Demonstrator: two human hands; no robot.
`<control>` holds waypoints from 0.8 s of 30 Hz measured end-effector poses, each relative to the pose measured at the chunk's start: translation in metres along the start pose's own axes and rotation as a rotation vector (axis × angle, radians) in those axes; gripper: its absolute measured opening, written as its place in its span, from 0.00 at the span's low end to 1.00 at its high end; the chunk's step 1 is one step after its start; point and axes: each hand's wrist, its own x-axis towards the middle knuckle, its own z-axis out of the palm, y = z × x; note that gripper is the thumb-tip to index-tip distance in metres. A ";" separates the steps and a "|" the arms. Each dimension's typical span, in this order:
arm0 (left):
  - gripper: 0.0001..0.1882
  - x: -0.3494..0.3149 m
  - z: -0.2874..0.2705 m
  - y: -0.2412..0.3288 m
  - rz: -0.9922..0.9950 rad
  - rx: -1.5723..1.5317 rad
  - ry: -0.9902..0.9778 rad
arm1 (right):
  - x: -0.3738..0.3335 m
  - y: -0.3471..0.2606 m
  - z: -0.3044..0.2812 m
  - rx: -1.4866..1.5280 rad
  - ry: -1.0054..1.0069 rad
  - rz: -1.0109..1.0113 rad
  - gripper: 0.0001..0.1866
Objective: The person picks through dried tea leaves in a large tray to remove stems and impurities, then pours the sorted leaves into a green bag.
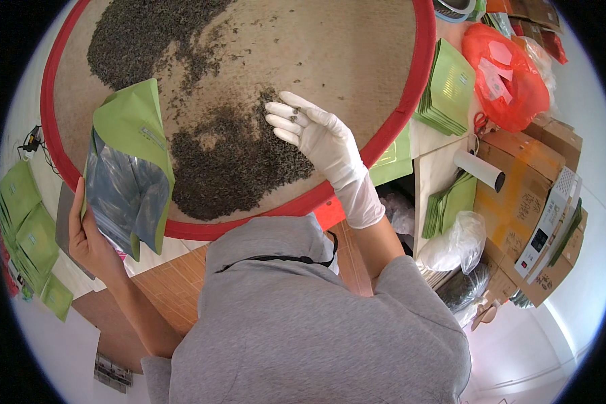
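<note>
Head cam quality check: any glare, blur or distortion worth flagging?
Head view: strong fisheye, the red rim of the round woven tray bows and corners go black; glare on the silvery inside of the open green pouch; white-gloved right hand and dark loose tea leaves sharp, no motion blur.

The left hand [87, 239] is at the lower left of the frame, bare, with the thumb up and the fingers curled in a grip. The left forearm goes down toward the bottom edge. The right hand [316, 138] (in a white glove) is near the centre, fingers stretched flat and slightly apart, pointing to the left.
</note>
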 end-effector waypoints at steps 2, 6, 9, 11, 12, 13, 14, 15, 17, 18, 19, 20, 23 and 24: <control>0.17 -0.001 0.000 -0.002 0.001 -0.012 0.003 | -0.001 -0.001 0.005 -0.040 0.028 -0.001 0.27; 0.17 -0.002 -0.001 -0.003 0.000 -0.038 0.010 | -0.004 0.000 0.009 -0.152 0.087 -0.020 0.25; 0.16 -0.003 -0.004 -0.007 0.022 -0.033 0.001 | -0.010 0.000 0.003 -0.305 0.156 -0.030 0.21; 0.16 -0.005 -0.004 -0.006 0.011 -0.023 0.000 | -0.011 0.002 -0.012 -0.661 0.331 -0.075 0.17; 0.16 -0.005 -0.004 -0.006 0.007 -0.016 0.002 | -0.011 0.005 -0.023 -0.837 0.415 -0.097 0.15; 0.16 -0.005 -0.004 -0.007 0.006 -0.023 0.005 | -0.013 0.007 -0.033 -1.145 0.468 -0.133 0.11; 0.16 -0.005 -0.004 -0.009 0.006 -0.031 0.008 | -0.016 0.010 -0.048 -1.232 0.437 -0.108 0.11; 0.16 -0.006 -0.005 -0.009 0.004 -0.037 0.012 | -0.022 0.012 -0.065 -1.317 0.405 -0.081 0.11; 0.16 -0.007 -0.005 -0.008 -0.010 -0.033 0.015 | -0.028 0.024 -0.093 -1.481 0.395 -0.150 0.11; 0.16 -0.007 -0.005 -0.008 -0.017 -0.032 0.019 | -0.028 0.026 -0.100 -1.608 0.448 -0.184 0.11; 0.16 -0.008 -0.005 -0.008 -0.023 -0.040 0.020 | -0.028 0.027 -0.105 -1.735 0.502 -0.219 0.11; 0.16 -0.008 -0.004 -0.009 -0.029 -0.049 0.022 | -0.027 0.028 -0.110 -1.861 0.556 -0.254 0.12; 0.16 -0.009 -0.006 -0.010 -0.002 -0.036 0.008 | -0.016 0.039 -0.126 -1.879 0.626 -0.343 0.13; 0.16 -0.009 -0.006 -0.011 0.015 -0.031 0.001 | -0.010 0.042 -0.125 -1.904 0.649 -0.377 0.13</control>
